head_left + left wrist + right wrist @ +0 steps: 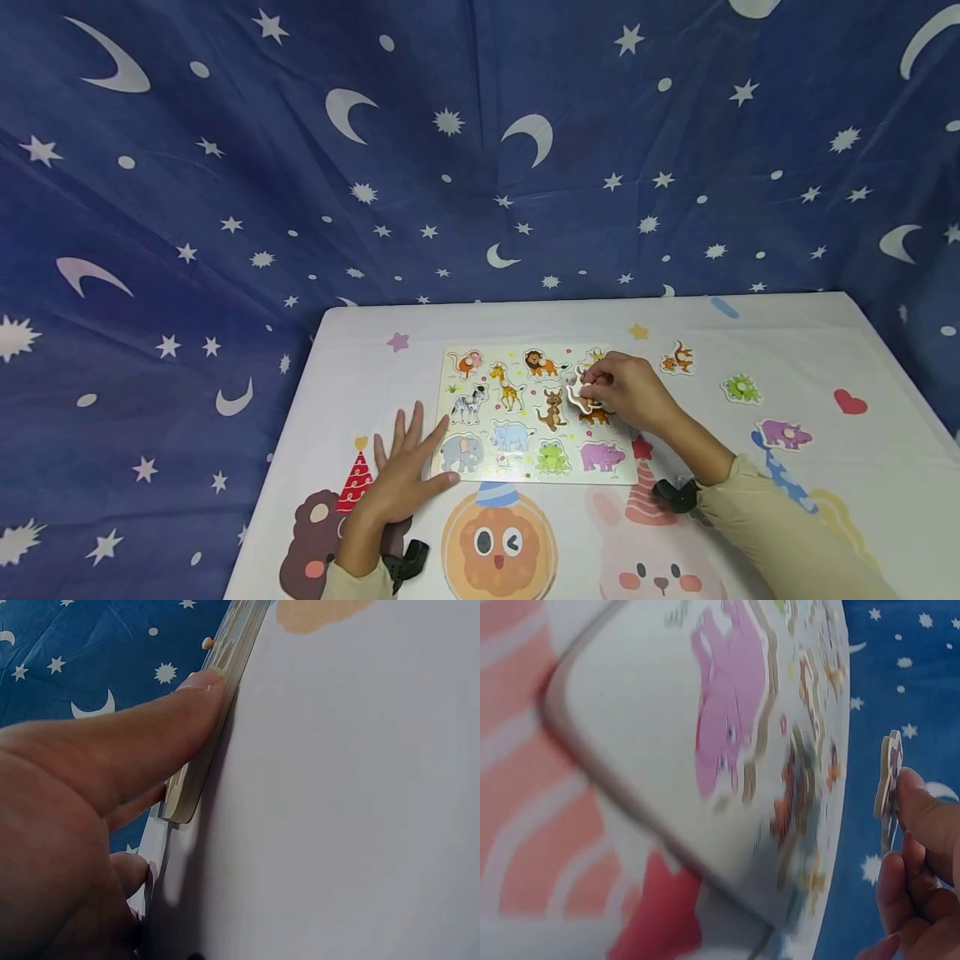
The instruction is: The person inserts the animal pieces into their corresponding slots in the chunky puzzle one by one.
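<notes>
My right hand (628, 390) pinches a thin wooden puzzle piece (889, 776) with a pale cut edge, holding it over the right side of the animal puzzle board (480, 479). Fingers cover much of its picture, so I cannot tell which animal it is. Under and beside that hand are the tiger picture and the kangaroo picture (552, 410) on the board. With fingers spread, my left hand (407, 473) lies at the board's lower left corner. Its thumb (187, 701) presses against the board's edge in the left wrist view.
Right of the board lie three loose pieces: an orange-brown animal (677, 358), a green frog (742, 388) and a purple hippo (784, 434). The white tablecloth (360, 350) has cartoon prints. Behind the table hangs a blue curtain (450, 208) with moons and stars.
</notes>
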Demonstrator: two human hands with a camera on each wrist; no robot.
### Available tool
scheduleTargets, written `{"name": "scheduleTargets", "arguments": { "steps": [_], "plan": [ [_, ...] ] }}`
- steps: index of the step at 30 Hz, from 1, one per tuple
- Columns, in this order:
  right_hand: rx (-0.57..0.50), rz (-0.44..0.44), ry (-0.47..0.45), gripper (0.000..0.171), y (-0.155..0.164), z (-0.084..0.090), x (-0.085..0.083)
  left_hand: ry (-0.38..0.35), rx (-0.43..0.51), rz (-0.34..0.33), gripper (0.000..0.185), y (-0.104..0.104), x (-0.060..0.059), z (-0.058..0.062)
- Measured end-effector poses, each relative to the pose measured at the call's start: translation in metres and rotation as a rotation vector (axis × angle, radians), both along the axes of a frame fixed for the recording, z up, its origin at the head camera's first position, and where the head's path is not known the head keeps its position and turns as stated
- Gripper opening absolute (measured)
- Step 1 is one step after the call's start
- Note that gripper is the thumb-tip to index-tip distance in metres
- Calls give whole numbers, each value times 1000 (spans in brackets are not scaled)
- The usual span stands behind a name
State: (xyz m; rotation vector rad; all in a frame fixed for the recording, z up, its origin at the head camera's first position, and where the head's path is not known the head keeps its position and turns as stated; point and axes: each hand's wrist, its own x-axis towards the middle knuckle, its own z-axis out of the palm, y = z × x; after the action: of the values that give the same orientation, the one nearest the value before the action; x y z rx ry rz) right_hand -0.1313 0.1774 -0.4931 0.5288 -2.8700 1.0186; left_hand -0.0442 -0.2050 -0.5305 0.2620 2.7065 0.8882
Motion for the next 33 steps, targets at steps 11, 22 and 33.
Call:
{"name": "scheduleTargets", "arguments": {
  "steps": [11, 22, 33],
  "plan": [
    [-8, 78, -29, 11, -27, -6, -1, 0, 0, -4, 85, 0, 0, -1],
    [17, 99, -98, 15, -45, -13, -7, -4, 5, -6, 85, 0, -1, -1],
    [59, 103, -136, 16, -47, -24, -9, -11, -2, -1, 86, -1, -2, -1]
  ]
}}
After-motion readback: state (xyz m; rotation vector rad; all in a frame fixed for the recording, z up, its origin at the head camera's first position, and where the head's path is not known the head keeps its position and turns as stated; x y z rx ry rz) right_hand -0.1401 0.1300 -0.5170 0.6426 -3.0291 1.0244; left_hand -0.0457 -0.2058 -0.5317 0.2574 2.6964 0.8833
